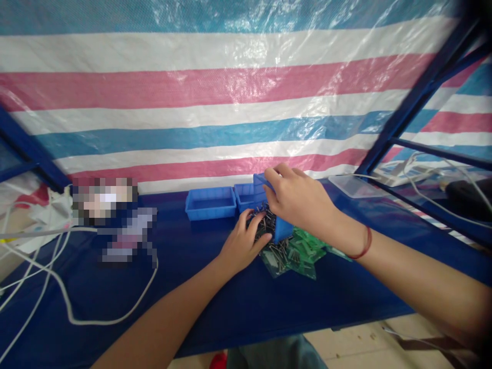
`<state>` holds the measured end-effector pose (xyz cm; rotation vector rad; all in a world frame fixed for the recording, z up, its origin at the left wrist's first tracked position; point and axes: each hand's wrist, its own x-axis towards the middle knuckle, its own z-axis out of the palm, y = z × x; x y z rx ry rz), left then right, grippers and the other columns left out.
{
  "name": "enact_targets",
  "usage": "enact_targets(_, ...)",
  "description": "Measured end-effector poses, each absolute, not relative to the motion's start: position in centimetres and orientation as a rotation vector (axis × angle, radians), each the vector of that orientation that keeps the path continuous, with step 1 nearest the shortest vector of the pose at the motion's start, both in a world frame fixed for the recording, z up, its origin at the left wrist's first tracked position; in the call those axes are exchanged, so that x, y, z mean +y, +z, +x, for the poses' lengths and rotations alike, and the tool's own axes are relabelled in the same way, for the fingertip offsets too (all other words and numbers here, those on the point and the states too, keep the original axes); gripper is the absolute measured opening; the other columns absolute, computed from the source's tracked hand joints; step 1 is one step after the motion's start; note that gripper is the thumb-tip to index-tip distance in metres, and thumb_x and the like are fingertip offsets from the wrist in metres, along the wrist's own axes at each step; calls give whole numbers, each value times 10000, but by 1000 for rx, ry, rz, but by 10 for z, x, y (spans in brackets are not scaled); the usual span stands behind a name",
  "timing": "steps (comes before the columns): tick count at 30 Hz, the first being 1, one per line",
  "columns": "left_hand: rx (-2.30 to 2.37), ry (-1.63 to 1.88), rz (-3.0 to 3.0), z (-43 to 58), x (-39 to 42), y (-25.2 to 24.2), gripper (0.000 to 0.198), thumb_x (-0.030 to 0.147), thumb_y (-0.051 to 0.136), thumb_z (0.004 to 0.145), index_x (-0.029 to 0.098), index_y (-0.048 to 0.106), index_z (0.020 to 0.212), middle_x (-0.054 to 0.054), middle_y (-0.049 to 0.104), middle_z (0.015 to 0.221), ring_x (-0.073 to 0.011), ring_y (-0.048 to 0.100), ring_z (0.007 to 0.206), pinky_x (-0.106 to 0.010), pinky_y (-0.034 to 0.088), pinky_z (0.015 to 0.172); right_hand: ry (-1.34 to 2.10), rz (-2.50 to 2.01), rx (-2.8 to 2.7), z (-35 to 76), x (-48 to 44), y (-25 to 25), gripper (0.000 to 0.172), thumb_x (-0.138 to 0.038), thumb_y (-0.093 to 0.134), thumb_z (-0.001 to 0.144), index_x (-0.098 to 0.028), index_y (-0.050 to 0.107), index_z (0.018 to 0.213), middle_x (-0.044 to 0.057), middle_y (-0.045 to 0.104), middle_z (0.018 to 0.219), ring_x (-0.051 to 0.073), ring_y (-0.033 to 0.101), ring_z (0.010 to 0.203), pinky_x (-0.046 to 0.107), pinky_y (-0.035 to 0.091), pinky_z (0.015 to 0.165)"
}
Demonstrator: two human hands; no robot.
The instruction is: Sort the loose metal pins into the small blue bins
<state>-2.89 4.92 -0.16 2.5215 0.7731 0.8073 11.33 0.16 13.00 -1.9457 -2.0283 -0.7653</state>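
My right hand [294, 192] grips the upper rim of a blue plastic bin [283, 230], which is tipped on its side with its mouth toward the left. Dark metal screws [265, 225] lie in a heap at the bin's mouth, and some are spread over the bags below. Against that heap rests my left hand [246, 238], fingers apart and curved around its left side. Small green plastic bags [307, 251] are piled under and beside the bin. Part of the bin is hidden behind my right hand.
Behind my hands stand two more blue bins, one on the left [210, 203] and one partly covered [245, 195]. A clear plastic lid [355, 185] lies at the back right. White cables [115, 322] loop over the left of the blue tabletop [215, 312]. Blue metal posts [407, 110] frame the sides.
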Motion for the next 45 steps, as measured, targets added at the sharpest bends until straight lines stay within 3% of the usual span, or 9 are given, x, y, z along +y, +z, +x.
enact_targets(7, 834, 948, 2464, -27, 52, -4, 330, 340, 416, 948, 168, 467, 1225, -136, 415, 1263, -228, 490, 1206, -404, 401, 1063, -764, -2041, -2020, 118, 0, 133, 232, -264, 355, 911, -163, 535, 1019, 122, 598, 957, 243, 586, 777, 301, 317, 546)
enact_targets(14, 675, 862, 2719, -28, 52, -3, 385, 270, 348, 970, 249, 470, 1335, -85, 315, 1476, -244, 296, 1376, -437, 279, 1150, -782, -2079, -2019, 126, -4, 136, 249, -286, 346, 917, -163, 539, 1014, 122, 597, 957, 241, 591, 772, 293, 286, 524)
enact_targets(18, 700, 718, 2784, -28, 51, -1, 421, 305, 312, 980, 253, 432, 1380, -74, 348, 1485, -272, 298, 1376, -503, 277, 1130, -796, -2107, -2001, 131, -6, 137, 258, -292, 352, 918, -163, 552, 1017, 130, 600, 975, 257, 592, 805, 292, 303, 528)
enact_targets(21, 741, 645, 2790, -29, 47, 4, 470, 432, 309, 973, 284, 378, 1414, -65, 308, 1513, -302, 251, 1397, -574, 230, 1118, -805, -2118, -1992, 133, -7, 138, 263, -293, 357, 918, -167, 557, 1033, 133, 600, 986, 271, 591, 833, 291, 313, 527)
enact_targets(25, 564, 547, 2876, -29, 40, 13, 783, 752, 419, 782, 311, 354, 1426, -78, 239, 1542, -374, 148, 1416, -664, 91, 1097, -791, -2122, -2006, 136, -7, 137, 265, -294, 353, 924, -173, 560, 1037, 128, 602, 982, 271, 591, 833, 298, 331, 538)
enact_targets(27, 463, 501, 2917, -28, 37, 14, 896, 827, 456, 678, 320, 377, 1413, -83, 240, 1541, -397, 138, 1411, -683, 46, 1084, -799, -2119, -2008, 137, -7, 137, 263, -291, 352, 925, -174, 559, 1039, 125, 605, 981, 268, 592, 832, 297, 330, 541)
enact_targets(38, 478, 445, 2971, -25, 36, 8, 725, 706, 482, 777, 328, 406, 1390, -68, 243, 1540, -376, 124, 1418, -679, 69, 1079, -961, -2051, -2041, 147, -18, 145, 255, -221, 375, 892, -186, 583, 1036, 118, 614, 994, 245, 566, 806, 285, 237, 499)
enact_targets(45, 509, 474, 2969, -24, 36, 7, 704, 690, 469, 801, 318, 401, 1394, -78, 231, 1544, -365, 136, 1419, -670, 91, 1084, -1076, -2011, -1994, 157, -31, 159, 239, -263, 388, 909, -202, 588, 1025, 119, 628, 1021, 256, 562, 829, 309, 288, 539)
